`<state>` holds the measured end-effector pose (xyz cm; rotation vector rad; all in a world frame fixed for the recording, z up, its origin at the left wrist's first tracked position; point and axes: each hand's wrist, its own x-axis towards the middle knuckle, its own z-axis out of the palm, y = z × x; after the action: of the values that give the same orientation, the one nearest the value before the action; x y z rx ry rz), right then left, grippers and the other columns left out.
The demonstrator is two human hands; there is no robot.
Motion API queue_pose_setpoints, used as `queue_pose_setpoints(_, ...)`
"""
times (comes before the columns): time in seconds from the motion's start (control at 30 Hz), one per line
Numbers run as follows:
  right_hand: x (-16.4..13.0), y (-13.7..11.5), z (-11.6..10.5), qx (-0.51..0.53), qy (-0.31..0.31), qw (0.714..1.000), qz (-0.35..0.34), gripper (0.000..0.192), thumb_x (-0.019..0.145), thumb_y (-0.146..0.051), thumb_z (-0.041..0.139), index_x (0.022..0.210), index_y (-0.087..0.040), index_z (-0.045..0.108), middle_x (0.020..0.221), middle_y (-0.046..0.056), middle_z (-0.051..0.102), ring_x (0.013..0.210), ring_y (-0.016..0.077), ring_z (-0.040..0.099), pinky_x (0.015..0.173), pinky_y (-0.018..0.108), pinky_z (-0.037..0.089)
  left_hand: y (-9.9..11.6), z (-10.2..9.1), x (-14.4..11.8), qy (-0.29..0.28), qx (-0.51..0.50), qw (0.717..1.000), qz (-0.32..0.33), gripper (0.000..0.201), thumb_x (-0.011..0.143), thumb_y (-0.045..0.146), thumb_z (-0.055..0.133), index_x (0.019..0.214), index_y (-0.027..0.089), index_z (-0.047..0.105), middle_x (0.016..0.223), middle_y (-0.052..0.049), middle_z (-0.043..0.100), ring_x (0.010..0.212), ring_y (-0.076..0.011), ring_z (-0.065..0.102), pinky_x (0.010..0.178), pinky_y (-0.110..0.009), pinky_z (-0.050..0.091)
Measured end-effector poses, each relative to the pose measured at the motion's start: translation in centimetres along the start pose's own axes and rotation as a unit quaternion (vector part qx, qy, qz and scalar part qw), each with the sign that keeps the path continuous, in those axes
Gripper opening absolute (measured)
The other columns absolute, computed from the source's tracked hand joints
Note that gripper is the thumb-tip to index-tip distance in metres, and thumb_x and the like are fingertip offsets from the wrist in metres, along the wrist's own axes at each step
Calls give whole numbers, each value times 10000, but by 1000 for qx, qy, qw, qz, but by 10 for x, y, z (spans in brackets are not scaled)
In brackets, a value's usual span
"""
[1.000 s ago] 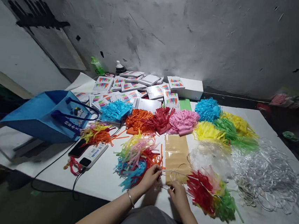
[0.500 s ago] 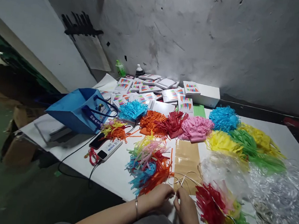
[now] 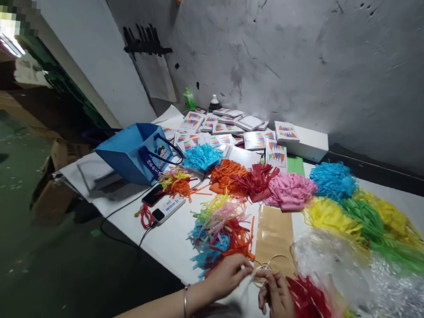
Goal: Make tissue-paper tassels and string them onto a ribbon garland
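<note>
Over the white table, lower centre, the left hand and right hand are pinching thin pale string; gentle tension should limit tangling.

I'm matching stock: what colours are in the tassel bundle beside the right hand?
The bundle shows red, pink, yellow and green, best in the head view.

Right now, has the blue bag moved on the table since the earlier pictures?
No. Judged against the dark phone on the white table, the blue bag keeps its place.
</note>
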<state>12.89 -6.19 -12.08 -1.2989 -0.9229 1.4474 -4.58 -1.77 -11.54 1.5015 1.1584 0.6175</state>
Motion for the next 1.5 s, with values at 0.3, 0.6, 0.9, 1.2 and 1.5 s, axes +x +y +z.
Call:
queue_pose_setpoints(0.3, 6, 26, -1, 21, 6, 997, 74, 492, 731, -652, 655, 934, -207, 606, 577, -88, 427, 390, 38, 325, 378, 166, 219, -37, -70, 18, 79, 354, 930, -67, 232, 813, 63, 493, 890, 172, 684, 998, -91, 676, 935, -227, 651, 840, -324, 499)
queue_pose_setpoints(0.6, 7, -29, 12, 17, -83, 995, 46, 388, 770, -545, 678, 856, -168, 654, 880, 52, 634, 481, 73, 480, 413, 202, 324, 2, -62, -41, 140, 233, 905, 327, 294, 965, 189, 400, 1080, 190, 671, 989, -146, 704, 899, -196, 674, 761, -294, 534)
queue_pose_setpoints(0.9, 0, -58, 33, -121, -102, 979, -127, 230, 889, -391, 585, 803, -204, 687, 935, 61, 615, 741, 151, 596, 580, 222, 476, 19, -41, -53, 157, 148, 941, 262, 231, 942, 211, 469, 1064, 187, 664, 986, -141, 675, 898, -214, 644, 779, -318, 526)
queue_pose_setpoints(1.2, -15, -57, 29, -214, -49, 957, -189, 251, 930, -385, 511, 909, -232, 710, 1008, 86, 636, 898, 197, 620, 760, 270, 518, 59, -24, -33, 51, -108, 991, 63, 252, 877, 407, 602, 963, 180, 669, 968, -69, 665, 936, -213, 595, 862, -320, 462)
queue_pose_setpoints(1.5, -23, -59, 25, -173, -34, 972, -153, 265, 924, -413, 517, 843, -217, 676, 735, 17, 600, 594, 136, 552, 525, 219, 443, 56, -3, -28, 11, -380, 922, -74, 366, 733, 479, 743, 814, 169, 567, 728, 6, 620, 639, -154, 601, 645, -284, 476)
